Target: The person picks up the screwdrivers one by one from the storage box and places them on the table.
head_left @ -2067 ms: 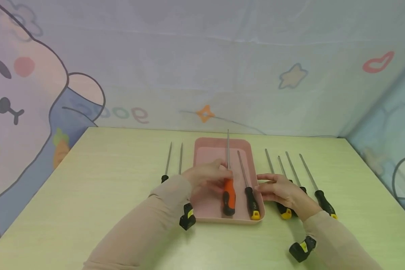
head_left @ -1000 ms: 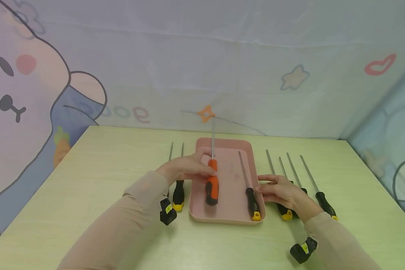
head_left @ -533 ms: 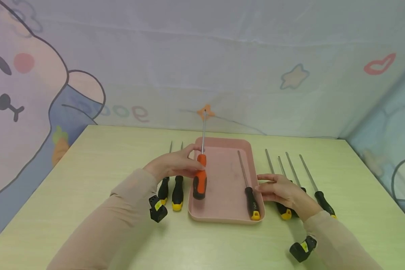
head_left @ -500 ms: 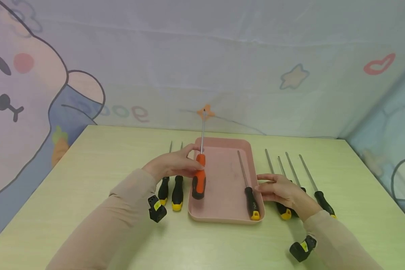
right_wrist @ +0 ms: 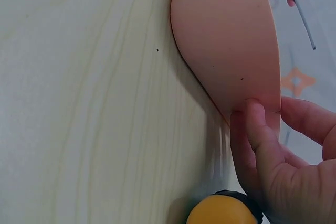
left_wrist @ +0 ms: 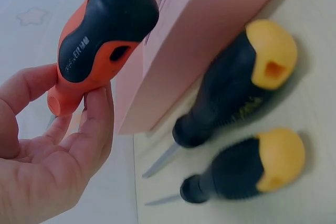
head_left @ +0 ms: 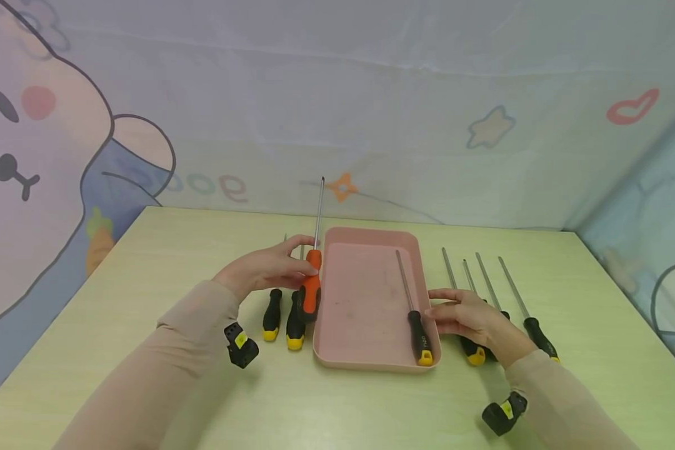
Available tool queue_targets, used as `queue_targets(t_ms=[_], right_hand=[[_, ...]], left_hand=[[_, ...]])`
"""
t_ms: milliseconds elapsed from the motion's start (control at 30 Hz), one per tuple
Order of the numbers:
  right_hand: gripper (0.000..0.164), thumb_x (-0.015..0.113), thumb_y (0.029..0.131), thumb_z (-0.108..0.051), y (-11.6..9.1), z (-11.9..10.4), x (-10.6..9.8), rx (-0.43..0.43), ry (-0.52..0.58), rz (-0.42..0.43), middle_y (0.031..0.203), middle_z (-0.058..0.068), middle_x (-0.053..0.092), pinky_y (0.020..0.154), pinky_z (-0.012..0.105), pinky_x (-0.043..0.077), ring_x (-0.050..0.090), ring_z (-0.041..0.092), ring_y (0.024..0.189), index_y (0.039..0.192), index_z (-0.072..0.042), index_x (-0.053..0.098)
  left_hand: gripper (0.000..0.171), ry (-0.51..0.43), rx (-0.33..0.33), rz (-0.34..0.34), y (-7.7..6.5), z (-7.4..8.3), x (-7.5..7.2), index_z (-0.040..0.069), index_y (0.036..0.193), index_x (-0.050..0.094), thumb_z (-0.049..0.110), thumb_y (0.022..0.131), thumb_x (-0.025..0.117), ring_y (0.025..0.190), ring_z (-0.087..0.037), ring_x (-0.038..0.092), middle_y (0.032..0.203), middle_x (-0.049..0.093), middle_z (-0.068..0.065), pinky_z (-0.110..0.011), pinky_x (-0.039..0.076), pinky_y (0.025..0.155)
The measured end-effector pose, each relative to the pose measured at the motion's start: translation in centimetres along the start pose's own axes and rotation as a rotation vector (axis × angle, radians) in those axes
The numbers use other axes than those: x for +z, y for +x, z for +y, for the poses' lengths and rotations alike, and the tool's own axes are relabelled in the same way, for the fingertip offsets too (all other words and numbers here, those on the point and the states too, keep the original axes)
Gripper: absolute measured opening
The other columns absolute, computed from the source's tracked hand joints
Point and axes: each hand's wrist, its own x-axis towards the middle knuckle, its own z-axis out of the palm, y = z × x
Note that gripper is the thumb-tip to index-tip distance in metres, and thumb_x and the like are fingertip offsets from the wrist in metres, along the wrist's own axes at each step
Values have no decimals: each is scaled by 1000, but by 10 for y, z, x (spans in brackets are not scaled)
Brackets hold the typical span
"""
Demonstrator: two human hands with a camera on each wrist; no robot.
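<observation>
My left hand [head_left: 270,267] pinches an orange and black screwdriver [head_left: 310,290] by the upper handle, its shaft pointing up and away. In the head view it overlaps the left rim of a pink tray [head_left: 360,300]. The left wrist view shows the handle [left_wrist: 107,35] raised above two black and yellow screwdrivers [left_wrist: 223,85] on the table. My right hand [head_left: 467,315] grips the tray's right rim, with fingers against the outer wall [right_wrist: 226,35]. Inside the tray, along its right side, lies one black and yellow screwdriver [head_left: 420,337].
Several black and yellow screwdrivers [head_left: 542,337] lie to the right of the tray, partly covered by my right hand. Left of it are two more [head_left: 272,312], shafts pointing to the back. A printed cloth [head_left: 405,125] hangs behind the table [head_left: 360,412].
My left hand has lifted the orange screwdriver out of the tray and carried it left to the tray's left edge. The right hand has stayed on the rim.
</observation>
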Motion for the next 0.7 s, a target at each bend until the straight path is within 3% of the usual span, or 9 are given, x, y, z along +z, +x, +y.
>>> queue_targets(t_ms=[400, 700], right_hand=[[64, 57, 89, 1, 0, 0, -1, 8, -19, 17, 103, 10, 61, 80, 33, 54, 65, 14, 86, 140, 14, 20], [63, 57, 90, 1, -1, 0, 0, 5, -29, 16, 105, 11, 62, 81, 34, 54, 65, 15, 87, 140, 13, 21]], left_hand=[[67, 8, -30, 40, -15, -21, -27, 15, 146, 21, 7, 90, 57, 113, -32, 51, 133, 39, -22, -41, 44, 96], [68, 27, -45, 59, -27, -35, -44, 14, 147, 19, 9, 91, 58, 103, -25, 56, 131, 40, -22, -39, 46, 95]])
